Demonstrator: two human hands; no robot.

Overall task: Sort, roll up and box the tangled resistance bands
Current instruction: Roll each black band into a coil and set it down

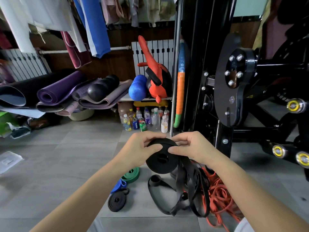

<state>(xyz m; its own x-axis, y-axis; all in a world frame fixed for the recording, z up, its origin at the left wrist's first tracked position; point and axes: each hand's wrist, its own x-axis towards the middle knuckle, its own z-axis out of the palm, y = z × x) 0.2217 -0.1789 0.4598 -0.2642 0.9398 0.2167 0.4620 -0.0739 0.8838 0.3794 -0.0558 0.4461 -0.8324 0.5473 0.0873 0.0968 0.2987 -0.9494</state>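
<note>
— Well, head view: left hand (142, 149) and right hand (192, 148) both pinch the black roll (161, 162), held above the floor (80, 148); risk?
— Its tail (184, 168) seemingly runs into the black tangle (187, 198); a snag could tug the roll loose.

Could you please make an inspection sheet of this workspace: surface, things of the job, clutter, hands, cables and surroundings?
Surface: grey tiled floor; bands lie on it.
Job's things: black band roll held up, its tail running into the tangled black bands; orange bands tangled beside them; green roll, blue roll and small black roll lie apart at left.
Clutter: bottles and cans on the floor; clear plastic container far left.
Grippers: left hand and right hand both grip the black band roll, fingers curled.
Cables: nothing seen.
Surroundings: rolled mats, hanging clothes, black gym machine.
</note>
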